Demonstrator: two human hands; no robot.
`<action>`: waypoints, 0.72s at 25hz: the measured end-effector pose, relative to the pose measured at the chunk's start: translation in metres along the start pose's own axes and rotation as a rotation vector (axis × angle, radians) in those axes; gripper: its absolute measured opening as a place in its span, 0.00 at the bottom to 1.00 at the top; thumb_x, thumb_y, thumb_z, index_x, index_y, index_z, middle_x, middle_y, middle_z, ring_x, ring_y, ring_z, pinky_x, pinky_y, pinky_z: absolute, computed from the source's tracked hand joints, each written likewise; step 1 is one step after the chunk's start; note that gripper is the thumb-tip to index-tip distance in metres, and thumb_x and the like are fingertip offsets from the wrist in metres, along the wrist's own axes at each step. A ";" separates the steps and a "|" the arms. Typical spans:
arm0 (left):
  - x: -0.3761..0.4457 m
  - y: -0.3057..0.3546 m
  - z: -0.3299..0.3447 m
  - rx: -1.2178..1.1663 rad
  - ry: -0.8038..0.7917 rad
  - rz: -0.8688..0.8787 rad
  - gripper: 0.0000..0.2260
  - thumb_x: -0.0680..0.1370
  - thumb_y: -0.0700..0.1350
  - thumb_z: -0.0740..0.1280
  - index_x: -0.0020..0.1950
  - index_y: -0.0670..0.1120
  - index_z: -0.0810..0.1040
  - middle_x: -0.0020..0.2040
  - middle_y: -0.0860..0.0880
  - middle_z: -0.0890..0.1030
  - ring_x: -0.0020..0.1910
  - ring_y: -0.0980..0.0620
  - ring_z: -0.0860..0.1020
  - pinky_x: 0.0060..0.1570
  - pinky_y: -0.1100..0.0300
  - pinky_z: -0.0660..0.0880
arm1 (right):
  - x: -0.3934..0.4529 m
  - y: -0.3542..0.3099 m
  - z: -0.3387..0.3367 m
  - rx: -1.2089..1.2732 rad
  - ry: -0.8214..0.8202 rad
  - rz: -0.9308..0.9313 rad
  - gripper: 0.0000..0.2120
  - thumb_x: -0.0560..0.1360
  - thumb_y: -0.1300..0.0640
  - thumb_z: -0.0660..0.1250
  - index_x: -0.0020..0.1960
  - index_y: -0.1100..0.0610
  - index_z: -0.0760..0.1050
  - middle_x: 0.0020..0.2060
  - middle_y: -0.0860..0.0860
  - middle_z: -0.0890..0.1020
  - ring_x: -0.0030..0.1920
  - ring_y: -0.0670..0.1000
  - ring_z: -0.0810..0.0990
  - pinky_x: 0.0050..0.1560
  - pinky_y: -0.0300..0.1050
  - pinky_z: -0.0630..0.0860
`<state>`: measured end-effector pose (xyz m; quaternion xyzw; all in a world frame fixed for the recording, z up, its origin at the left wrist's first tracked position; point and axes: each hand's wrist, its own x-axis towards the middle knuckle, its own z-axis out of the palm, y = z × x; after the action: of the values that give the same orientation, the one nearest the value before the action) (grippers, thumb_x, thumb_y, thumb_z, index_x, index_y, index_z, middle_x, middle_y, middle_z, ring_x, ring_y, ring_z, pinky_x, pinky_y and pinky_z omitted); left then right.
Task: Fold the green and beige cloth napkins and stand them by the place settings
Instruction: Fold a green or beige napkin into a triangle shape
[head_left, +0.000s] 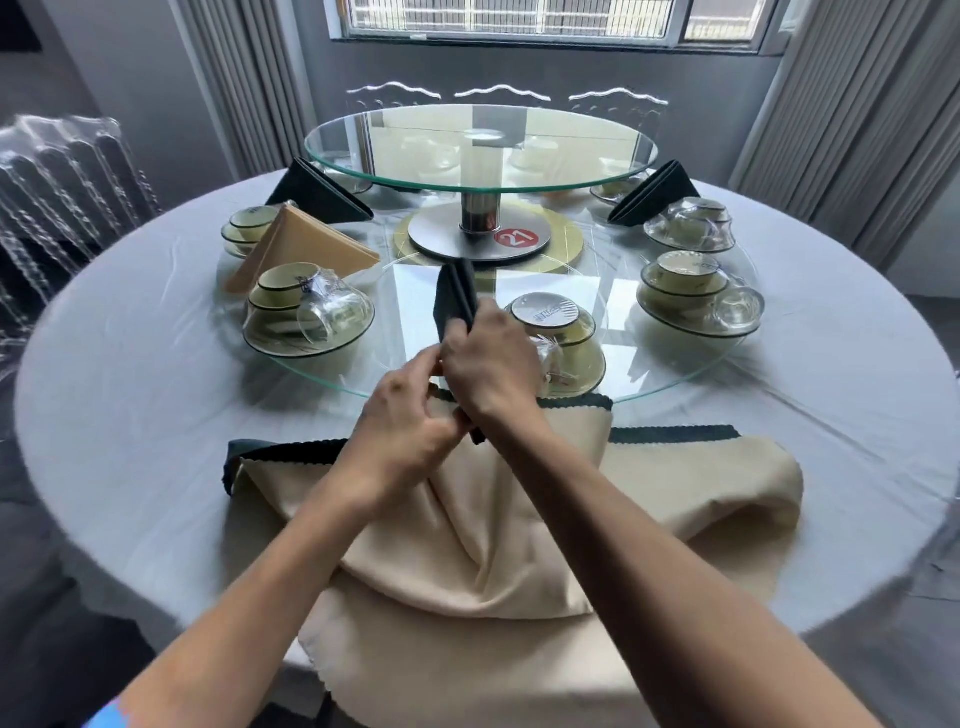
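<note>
A folded dark green napkin (455, 299) rises from between my two hands over the near edge of the glass turntable. My right hand (491, 371) grips its lower part, fingers curled round it. My left hand (402, 423) pinches the same napkin from the left, just below. Beneath my forearms lies a heap of loose beige napkins (519, 519) with dark green ones (675, 434) under them. A folded beige napkin (306, 247) stands at the left place setting. Two folded green napkins (317, 192) (652, 195) stand further back.
Stacked bowl-and-glass place settings (306, 312) (698, 299) (563, 332) ring the lower glass turntable (675, 379). A raised glass lazy Susan (480, 148) on a metal post stands at the centre. Clear chairs (67, 176) surround the round white-clothed table (130, 405).
</note>
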<state>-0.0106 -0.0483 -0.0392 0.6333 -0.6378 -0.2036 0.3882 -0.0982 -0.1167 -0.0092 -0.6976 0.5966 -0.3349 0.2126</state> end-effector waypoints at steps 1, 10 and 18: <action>0.011 -0.002 0.000 0.004 -0.047 -0.051 0.27 0.62 0.62 0.65 0.59 0.52 0.76 0.47 0.54 0.82 0.48 0.53 0.80 0.45 0.63 0.75 | 0.002 0.000 0.003 0.012 -0.059 0.029 0.21 0.80 0.45 0.54 0.59 0.60 0.74 0.57 0.61 0.80 0.58 0.63 0.77 0.56 0.54 0.70; 0.016 -0.028 0.015 0.151 0.044 -0.173 0.05 0.73 0.42 0.66 0.41 0.51 0.73 0.33 0.52 0.76 0.36 0.47 0.76 0.33 0.57 0.68 | -0.025 0.036 0.002 -0.393 -0.135 -0.146 0.18 0.75 0.43 0.61 0.45 0.58 0.79 0.45 0.58 0.83 0.48 0.60 0.81 0.40 0.47 0.67; 0.046 -0.053 0.001 0.461 0.130 -0.145 0.12 0.72 0.43 0.67 0.55 0.45 0.78 0.50 0.42 0.78 0.51 0.38 0.77 0.47 0.52 0.70 | -0.014 0.018 0.015 -0.499 -0.148 -0.159 0.10 0.75 0.52 0.63 0.49 0.56 0.79 0.50 0.55 0.83 0.53 0.57 0.82 0.41 0.45 0.66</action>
<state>0.0276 -0.0994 -0.0682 0.7610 -0.5941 -0.0389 0.2579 -0.1010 -0.1078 -0.0350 -0.7955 0.5871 -0.1414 0.0502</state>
